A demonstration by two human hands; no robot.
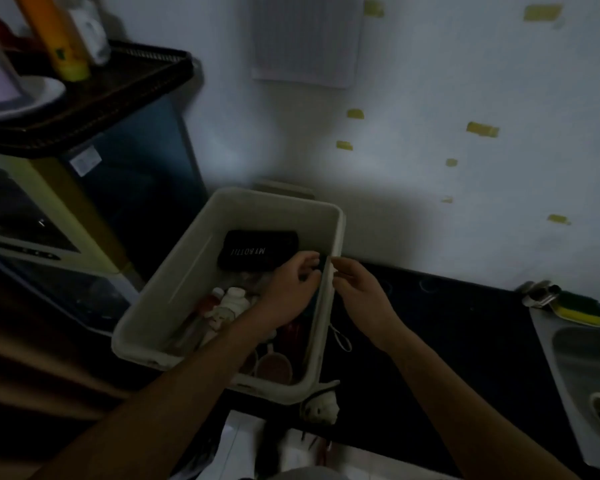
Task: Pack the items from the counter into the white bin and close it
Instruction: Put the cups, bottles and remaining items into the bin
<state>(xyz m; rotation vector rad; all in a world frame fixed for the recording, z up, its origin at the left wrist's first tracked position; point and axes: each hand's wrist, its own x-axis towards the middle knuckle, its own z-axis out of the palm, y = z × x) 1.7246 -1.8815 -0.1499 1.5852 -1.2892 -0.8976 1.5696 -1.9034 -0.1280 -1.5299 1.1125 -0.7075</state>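
The room is dim. A black desk (pixel 447 341) runs along a white wall (pixel 465 81) dotted with short strips of yellowish tape (pixel 482 129); a white ribbed panel (pixel 305 39) hangs higher up on it. At the right end of the desk a steel sink (pixel 582 365) is let into the top, with a yellow-and-green sponge (pixel 577 306) on its far edge.

To the left stands a dark cabinet (pixel 136 188) topped by a dark woven tray (pixel 125 84), which carries an orange bottle (pixel 54 36) and a white dish (pixel 45 90).

The white bin (pixel 194 268) sits open on the left part of the desk, close to the wall. Inside it a black pouch (pixel 260 249) with white lettering lies at the far end, small white bottles (pixel 234 299) lie in the middle, and brownish round items (pixel 274 367), too blurred to name, lie at the near end. A thin cord loop (pixel 342 341) hangs just outside the bin's right wall.

The left hand (pixel 291 289) reaches into the bin and the right hand (pixel 364 296) is just outside it; their fingertips come together at the right rim, both pinching a dark strip (pixel 325 268) whose nature I cannot tell.
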